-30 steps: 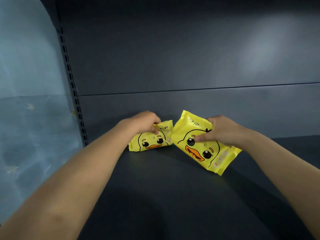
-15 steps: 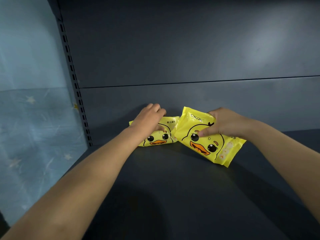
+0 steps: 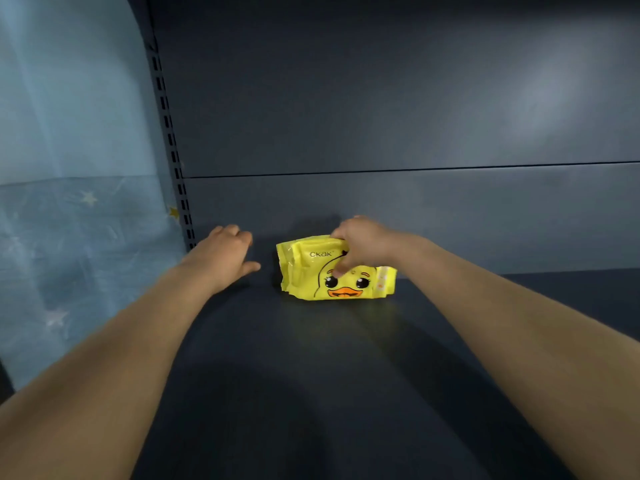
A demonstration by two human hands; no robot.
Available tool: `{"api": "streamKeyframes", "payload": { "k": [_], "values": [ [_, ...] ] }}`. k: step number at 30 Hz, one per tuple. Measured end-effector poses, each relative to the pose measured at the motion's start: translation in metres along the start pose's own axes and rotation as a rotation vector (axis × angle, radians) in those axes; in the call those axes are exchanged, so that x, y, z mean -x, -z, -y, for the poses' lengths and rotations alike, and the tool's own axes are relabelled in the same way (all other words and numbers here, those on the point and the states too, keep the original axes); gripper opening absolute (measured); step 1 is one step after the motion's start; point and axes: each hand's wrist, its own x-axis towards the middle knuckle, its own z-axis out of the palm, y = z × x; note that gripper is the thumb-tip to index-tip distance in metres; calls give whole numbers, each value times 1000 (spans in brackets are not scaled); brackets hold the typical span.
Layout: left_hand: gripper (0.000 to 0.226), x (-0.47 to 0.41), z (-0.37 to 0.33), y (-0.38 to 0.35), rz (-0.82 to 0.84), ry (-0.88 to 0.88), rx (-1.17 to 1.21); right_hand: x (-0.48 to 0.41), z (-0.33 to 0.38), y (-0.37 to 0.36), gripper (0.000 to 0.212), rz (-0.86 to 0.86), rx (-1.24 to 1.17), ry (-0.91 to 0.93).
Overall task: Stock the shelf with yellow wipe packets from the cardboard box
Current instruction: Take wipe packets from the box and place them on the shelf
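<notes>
A yellow plastic wipe packet with a duck face [image 3: 346, 284] stands on its long edge on the dark grey metal shelf [image 3: 311, 368], just in front of the shelf's back panel [image 3: 450, 216]. The right hand [image 3: 363, 244] grasps the packet's top edge, thumb on its front. The left hand [image 3: 225, 258] is left of the packet and apart from it, released and loosely curled (shelf contact unclear).

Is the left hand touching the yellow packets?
Apart. The head view shows bare shelf between the left hand and the packets, which only the right hand holds.
</notes>
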Motion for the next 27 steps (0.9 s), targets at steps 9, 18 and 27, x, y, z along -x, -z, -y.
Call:
{"api": "streamKeyframes", "payload": {
  "k": [9,18,27],
  "values": [
    [43,12,-1,18,72,-3,-86,-14,9,-40,66,-275,37,56],
    [36,30,-19,42,49,-15,-92,10,4,-21,73,-250,132,-13],
    [34,62,-108,109,-39,-77,-53,107,-36,42,63,-119,99,-186]
  ]
}}
